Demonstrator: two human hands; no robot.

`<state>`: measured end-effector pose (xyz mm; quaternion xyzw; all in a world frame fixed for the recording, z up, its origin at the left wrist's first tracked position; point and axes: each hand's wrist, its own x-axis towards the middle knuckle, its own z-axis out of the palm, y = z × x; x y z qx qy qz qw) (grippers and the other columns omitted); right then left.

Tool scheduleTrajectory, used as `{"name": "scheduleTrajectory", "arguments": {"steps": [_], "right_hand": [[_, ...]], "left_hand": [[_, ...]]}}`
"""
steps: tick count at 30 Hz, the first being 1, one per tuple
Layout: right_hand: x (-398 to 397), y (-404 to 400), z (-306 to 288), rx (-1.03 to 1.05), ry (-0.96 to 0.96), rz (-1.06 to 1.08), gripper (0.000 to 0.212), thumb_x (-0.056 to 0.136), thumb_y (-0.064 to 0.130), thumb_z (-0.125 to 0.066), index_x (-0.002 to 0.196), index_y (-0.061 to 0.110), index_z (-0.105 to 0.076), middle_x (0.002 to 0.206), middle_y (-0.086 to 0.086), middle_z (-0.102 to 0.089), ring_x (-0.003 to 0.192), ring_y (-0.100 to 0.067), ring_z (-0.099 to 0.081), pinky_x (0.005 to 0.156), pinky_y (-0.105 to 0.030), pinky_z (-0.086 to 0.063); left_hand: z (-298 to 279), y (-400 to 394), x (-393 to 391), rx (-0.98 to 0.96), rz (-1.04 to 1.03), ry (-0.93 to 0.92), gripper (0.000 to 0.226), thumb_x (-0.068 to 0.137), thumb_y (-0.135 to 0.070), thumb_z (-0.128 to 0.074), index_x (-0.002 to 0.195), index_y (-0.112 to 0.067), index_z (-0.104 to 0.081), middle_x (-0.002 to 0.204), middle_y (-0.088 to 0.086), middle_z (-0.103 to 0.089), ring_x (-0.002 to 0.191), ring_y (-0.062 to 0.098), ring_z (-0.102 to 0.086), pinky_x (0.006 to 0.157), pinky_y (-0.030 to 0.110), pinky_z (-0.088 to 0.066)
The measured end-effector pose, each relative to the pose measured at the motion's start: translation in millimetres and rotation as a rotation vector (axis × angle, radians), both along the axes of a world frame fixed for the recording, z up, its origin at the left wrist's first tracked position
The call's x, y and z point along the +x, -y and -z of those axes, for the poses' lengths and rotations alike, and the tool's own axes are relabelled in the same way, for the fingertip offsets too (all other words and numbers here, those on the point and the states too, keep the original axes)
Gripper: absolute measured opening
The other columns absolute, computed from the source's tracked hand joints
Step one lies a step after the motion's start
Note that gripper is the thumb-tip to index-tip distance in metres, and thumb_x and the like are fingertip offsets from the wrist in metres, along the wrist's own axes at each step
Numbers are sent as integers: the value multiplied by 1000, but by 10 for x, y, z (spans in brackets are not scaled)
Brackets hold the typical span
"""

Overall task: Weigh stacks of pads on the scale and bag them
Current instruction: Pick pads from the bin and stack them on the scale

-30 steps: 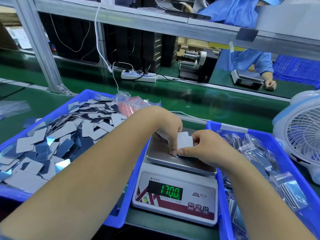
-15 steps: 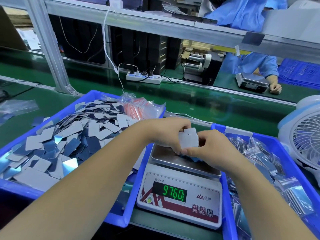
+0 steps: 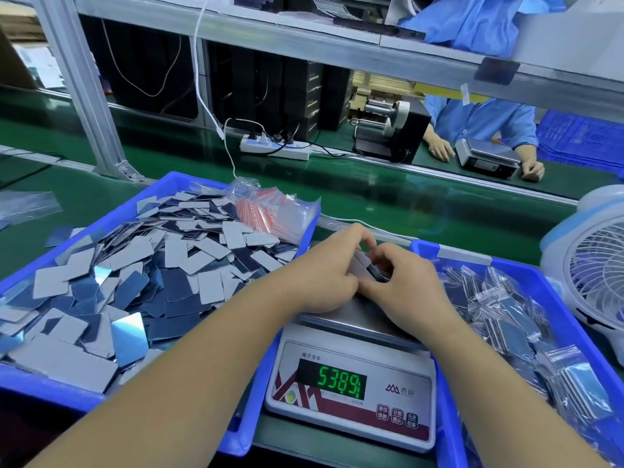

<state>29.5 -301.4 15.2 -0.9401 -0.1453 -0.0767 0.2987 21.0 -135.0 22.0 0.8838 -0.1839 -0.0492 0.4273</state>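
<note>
We held our left hand (image 3: 326, 276) and right hand (image 3: 403, 285) together above the scale (image 3: 351, 383), fingers curled and pinching a stack of pads (image 3: 366, 266).

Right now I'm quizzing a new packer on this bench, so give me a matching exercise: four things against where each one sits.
Things:
1. loose pads
2. bagged pads
3. stack of pads
4. fan

Places:
A. gripped by both hands above the scale
B. far right edge
C. left blue bin
D. right blue bin

Pairs: 1-C, 2-D, 3-A, 4-B
</note>
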Motion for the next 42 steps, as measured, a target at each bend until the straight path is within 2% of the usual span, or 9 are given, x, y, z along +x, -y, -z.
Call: {"name": "scheduleTrajectory", "arguments": {"steps": [4,10,13,15,20,32,35,38,42], "right_hand": [[42,97,-46,17,-17,37,34,70,30,-83,92,38,-58,80,23,-59,76,13,-52,65,-2,-36],[16,24,9,-19,-48,-21,30,77,28,-77,102,34,-61,88,18,-62,89,-9,-58,68,-21,-37],[3,11,29,-10,-36,-8,27,80,29,-77,97,36,-57,89,18,-63,88,-9,-57,67,-22,-38],[3,9,38,0,-29,-4,27,80,28,-78,99,35,-59,87,22,-61,88,-8,-56,69,-19,-38],[28,53,23,-31,0,12,25,79,24,-78,90,32,-57,81,22,-58,79,2,-51,63,-8,-33],[22,-11,31,-117,-10,-35,29,91,26,-65,120,27,-63,115,9,-64,107,-13,-55,87,-24,-37],[21,36,10,-98,-10,-29,28,91,26,-66,119,27,-64,115,11,-64,105,-9,-54,85,-20,-36],[26,62,3,-104,-5,-26,27,92,25,-64,119,26,-65,115,10,-64,104,-8,-54,84,-19,-34],[27,41,5,-139,-17,-53,31,91,22,-62,121,27,-62,116,8,-63,107,-11,-54,90,-24,-39]], "left_hand": [[8,85,-12,-81,-10,10,59,85,-4,-53,125,-43,-34,128,-6,-40,109,8,-47,83,13,-36],[24,30,12,244,25,11,75,91,-11,-51,157,-33,-21,155,0,-35,141,22,-34,115,41,-32],[-23,-87,15,254,-1,70,72,91,-13,-52,156,-36,-30,156,-6,-41,139,12,-37,111,21,-30],[-45,-155,19,196,-54,112,62,92,-14,-53,147,-40,-46,146,-13,-53,125,3,-48,93,6,-34],[-59,-203,43,77,-88,243,24,98,-23,-62,119,-26,-74,110,-14,-72,108,3,-60,92,14,-44],[20,-398,182,54,-202,102,16,96,-30,-64,100,-34,-79,83,-29,-66,76,-21,-54,64,-2,-37],[36,-426,187,102,-198,73,16,96,-30,-63,98,-30,-79,90,-16,-72,87,-8,-59,71,5,-46],[57,-387,196,209,-163,76,23,97,-27,-59,90,-14,-76,98,13,-70,88,21,-61,87,37,-51],[68,-274,181,316,-129,128,26,98,-27,-57,89,-12,-77,94,17,-65,89,26,-60,83,43,-50]]}}
